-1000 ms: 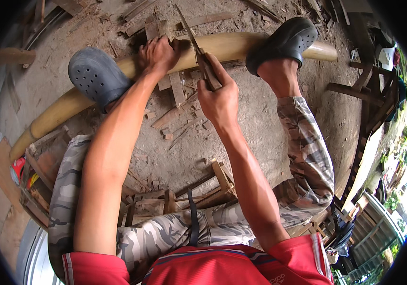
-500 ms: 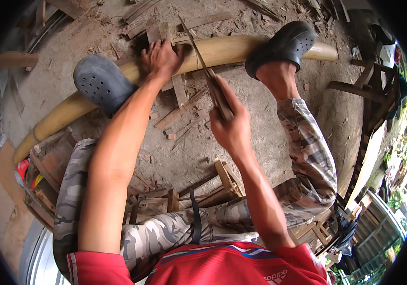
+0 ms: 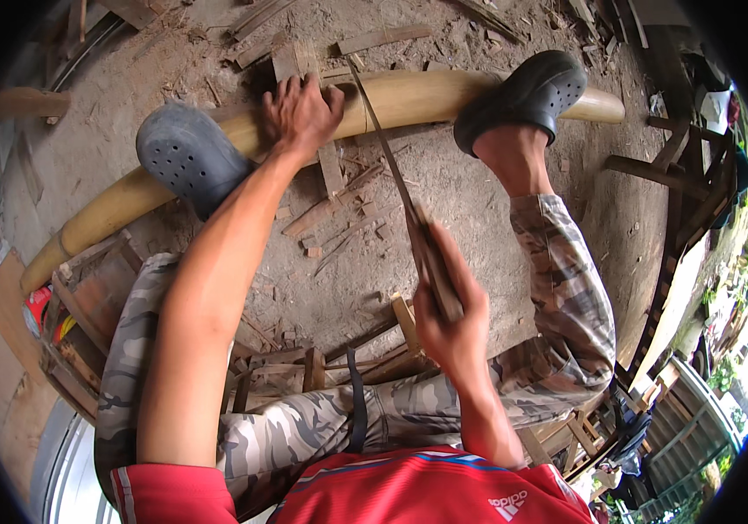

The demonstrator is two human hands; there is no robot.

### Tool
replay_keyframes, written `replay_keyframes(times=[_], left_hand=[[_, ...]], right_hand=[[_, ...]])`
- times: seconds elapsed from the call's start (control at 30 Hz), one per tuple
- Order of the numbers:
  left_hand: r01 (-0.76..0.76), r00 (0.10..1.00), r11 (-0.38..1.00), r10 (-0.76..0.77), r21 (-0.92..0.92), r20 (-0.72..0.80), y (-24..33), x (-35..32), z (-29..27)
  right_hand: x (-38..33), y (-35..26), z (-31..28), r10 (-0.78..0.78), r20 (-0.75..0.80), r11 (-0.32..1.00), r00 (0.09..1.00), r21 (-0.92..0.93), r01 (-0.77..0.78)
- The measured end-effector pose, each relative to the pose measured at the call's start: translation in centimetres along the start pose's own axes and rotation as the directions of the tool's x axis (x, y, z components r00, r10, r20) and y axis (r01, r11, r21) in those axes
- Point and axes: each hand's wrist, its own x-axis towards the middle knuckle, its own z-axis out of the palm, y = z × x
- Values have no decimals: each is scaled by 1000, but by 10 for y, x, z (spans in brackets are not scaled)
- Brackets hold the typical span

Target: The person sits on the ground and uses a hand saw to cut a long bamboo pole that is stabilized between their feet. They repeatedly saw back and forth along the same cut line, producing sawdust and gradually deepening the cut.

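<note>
A long yellowish bamboo pole (image 3: 422, 93) lies across the ground in front of me. My left hand (image 3: 304, 118) grips it from above, fingers curled over the far side and thumb toward the right. In my right hand (image 3: 456, 319) is the wooden handle of a handsaw (image 3: 389, 157), held closed in a fist. The narrow blade slants away to the upper left, its tip end resting across the pole just right of my left hand. A thin dark cut line shows on the pole beside the blade. How deep the cut goes cannot be seen.
Dark clogs on my feet press on the pole, the left clog (image 3: 186, 157) and the right clog (image 3: 527, 98) on either side of the saw. Wood offcuts (image 3: 332, 170) and chips litter the dirt floor. A wooden frame (image 3: 688, 166) stands at the right.
My right hand has drawn the saw back toward my body and slightly right, so only its tip end crosses the pole. My left hand stays on the pole.
</note>
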Motion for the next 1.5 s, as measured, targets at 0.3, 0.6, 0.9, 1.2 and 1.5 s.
replay_keyframes(times=[0.3,0.6,0.9,1.2,1.5], left_hand=[[-42,999,999,42,8,1,12,-2,-8],[-75,989,996,81,51,-122,4,-8,7],[-54,994,993,64,108,-86,11,-15,6],[44,999,998,-44,37,2,3,0,2],[8,1000,1000,-8,-11,21,13,-1,-6]], right_hand=[[94,8,40,58,-42,997,997,52,-56],[62,5,31,-63,-90,998,994,26,66],[-8,-5,-2,41,8,998,999,55,-42],[25,5,20,64,-46,992,997,109,-59],[94,-4,40,43,-67,996,997,80,-37]])
